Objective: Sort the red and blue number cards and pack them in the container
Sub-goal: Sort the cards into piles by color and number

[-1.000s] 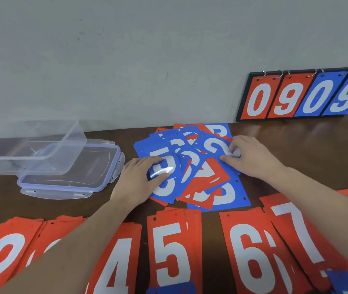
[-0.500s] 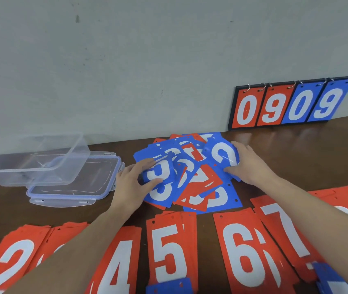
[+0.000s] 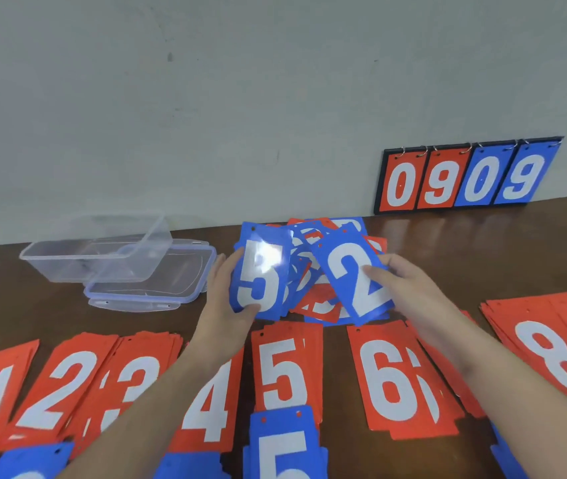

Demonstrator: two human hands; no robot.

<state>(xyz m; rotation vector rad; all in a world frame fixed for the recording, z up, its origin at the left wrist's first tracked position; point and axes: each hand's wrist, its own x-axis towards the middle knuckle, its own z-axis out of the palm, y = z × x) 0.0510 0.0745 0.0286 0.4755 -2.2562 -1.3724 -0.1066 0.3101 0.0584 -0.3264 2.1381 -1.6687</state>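
Blue 5 card point(image 3: 261, 274) up off the mixed pile point(image 3: 313, 292), long axis near upright, pinched in the left hand point(image 3: 223, 299) with thumb on the lower face and fingers point(image 3: 220, 271) behind the left edge. Blue 2 card point(image 3: 354, 274) likewise raised, tilted a little left, held by the right hand point(image 3: 410, 288) along its right edge. Lower centre of the frame: blue 5 stack point(image 3: 282, 447), straight below the left hand, nearer it than the right. Sorted red rows point(image 3: 282, 371) between. Container point(image 3: 99, 254) upper left on the table point(image 3: 482, 243), nothing inside it, lid point(image 3: 150, 288) beneath. Half a second ago both cards barely lifted from the pile; now well clear, faces toward the camera.
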